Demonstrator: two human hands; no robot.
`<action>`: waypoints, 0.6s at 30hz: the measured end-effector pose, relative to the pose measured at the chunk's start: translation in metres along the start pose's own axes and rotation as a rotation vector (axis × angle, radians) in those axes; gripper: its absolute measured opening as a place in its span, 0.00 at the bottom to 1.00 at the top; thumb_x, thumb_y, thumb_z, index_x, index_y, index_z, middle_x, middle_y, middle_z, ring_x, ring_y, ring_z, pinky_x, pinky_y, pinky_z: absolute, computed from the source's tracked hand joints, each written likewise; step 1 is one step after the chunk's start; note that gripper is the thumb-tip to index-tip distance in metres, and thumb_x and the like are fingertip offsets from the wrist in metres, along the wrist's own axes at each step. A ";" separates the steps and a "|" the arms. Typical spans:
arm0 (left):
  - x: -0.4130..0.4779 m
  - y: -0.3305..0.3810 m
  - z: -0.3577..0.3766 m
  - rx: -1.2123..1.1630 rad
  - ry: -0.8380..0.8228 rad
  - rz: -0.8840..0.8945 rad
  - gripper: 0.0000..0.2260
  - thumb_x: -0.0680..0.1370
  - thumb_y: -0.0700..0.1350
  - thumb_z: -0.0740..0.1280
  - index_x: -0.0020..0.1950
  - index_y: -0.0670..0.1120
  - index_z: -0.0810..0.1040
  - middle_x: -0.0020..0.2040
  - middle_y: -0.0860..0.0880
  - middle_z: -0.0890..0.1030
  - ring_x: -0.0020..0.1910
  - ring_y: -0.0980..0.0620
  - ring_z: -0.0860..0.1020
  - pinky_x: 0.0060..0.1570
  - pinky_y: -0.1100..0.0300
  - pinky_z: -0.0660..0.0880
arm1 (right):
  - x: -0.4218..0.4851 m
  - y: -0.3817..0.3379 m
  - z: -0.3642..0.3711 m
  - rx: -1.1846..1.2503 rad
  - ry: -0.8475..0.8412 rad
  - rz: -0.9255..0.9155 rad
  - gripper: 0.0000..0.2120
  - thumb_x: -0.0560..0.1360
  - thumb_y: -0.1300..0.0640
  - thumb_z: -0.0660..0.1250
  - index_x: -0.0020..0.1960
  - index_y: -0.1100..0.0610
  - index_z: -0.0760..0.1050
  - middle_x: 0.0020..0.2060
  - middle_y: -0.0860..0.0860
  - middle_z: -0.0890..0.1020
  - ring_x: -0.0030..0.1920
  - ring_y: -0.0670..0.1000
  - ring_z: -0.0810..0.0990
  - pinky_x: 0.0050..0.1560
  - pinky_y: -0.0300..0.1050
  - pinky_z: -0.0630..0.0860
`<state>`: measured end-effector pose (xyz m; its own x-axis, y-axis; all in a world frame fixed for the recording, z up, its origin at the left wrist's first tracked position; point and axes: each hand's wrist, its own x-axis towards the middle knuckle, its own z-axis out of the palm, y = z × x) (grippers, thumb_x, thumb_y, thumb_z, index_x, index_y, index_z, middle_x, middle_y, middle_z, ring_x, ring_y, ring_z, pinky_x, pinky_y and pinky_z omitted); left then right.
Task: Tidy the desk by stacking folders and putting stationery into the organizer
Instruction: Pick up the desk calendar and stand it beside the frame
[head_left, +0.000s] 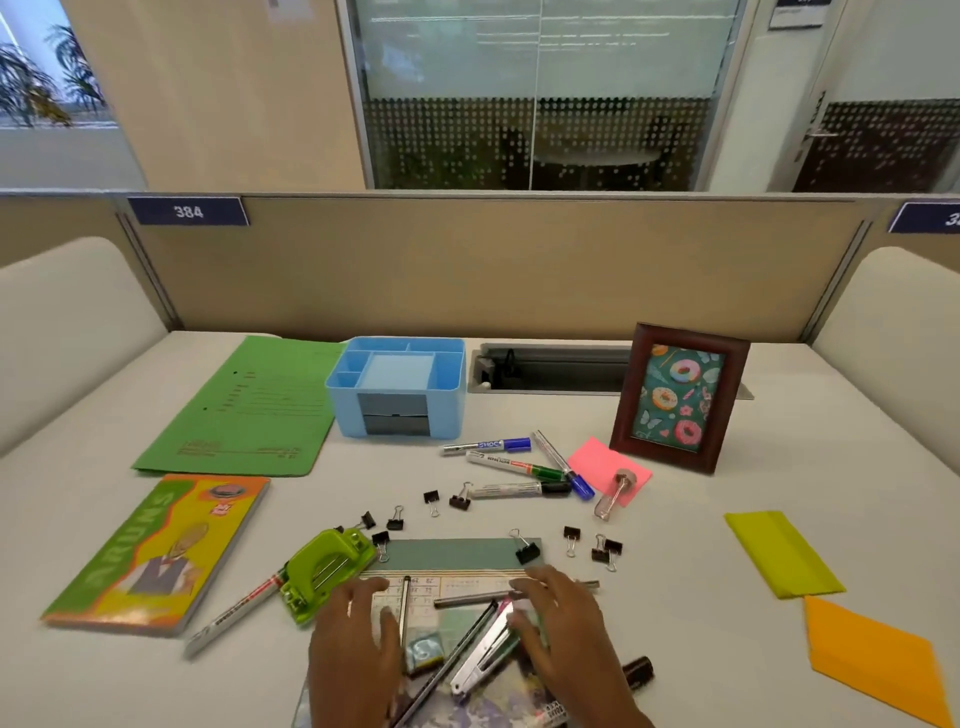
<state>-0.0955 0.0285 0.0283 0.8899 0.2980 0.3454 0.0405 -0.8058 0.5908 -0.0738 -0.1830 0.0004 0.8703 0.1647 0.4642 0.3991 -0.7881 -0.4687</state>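
Left hand (358, 639) and right hand (563, 631) lay flat, fingers spread, gripping nothing; stapler (485, 660) between them; blue organizer (448, 410) well ahead of both.

384, white on blue plate (188, 211), top of partition (493, 270). second plate (930, 218) far right, cut off, only a 3 visible. notebook (156, 556) cover: ARUMS-ish, not sure. calendar (447, 584): 28, 29, upside down. markers (511, 465): print too blurry.

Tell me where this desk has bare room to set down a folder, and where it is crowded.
Best: the bare desk on the right, between the picture frame and the yellow-green folder. A smaller strip lies in front of the organizer, between the green folder and the markers. The middle front is crowded with binder clips and the hole punch.
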 end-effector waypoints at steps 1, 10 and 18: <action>-0.004 -0.005 -0.004 0.038 0.002 -0.025 0.11 0.67 0.49 0.55 0.46 0.50 0.73 0.39 0.42 0.78 0.34 0.39 0.78 0.30 0.53 0.76 | 0.000 0.001 0.001 -0.007 0.005 0.002 0.11 0.72 0.45 0.58 0.54 0.44 0.71 0.51 0.45 0.79 0.53 0.39 0.69 0.51 0.50 0.75; -0.024 -0.021 -0.014 0.240 -0.139 -0.218 0.19 0.66 0.54 0.55 0.38 0.43 0.80 0.39 0.38 0.79 0.33 0.37 0.79 0.31 0.49 0.76 | 0.017 0.012 -0.002 -0.127 -0.027 -0.057 0.22 0.79 0.39 0.44 0.53 0.46 0.74 0.51 0.47 0.81 0.59 0.45 0.67 0.52 0.57 0.76; -0.023 -0.021 -0.007 0.278 -0.177 -0.201 0.21 0.69 0.52 0.55 0.44 0.41 0.81 0.41 0.37 0.80 0.35 0.36 0.80 0.31 0.46 0.76 | 0.015 0.006 -0.004 -0.092 -0.305 -0.564 0.18 0.72 0.34 0.56 0.58 0.41 0.71 0.60 0.44 0.77 0.67 0.45 0.66 0.64 0.60 0.61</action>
<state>-0.1193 0.0421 0.0130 0.9155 0.3904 0.0975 0.3217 -0.8556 0.4056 -0.0597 -0.1881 0.0076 0.5822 0.7190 0.3795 0.8047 -0.5764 -0.1424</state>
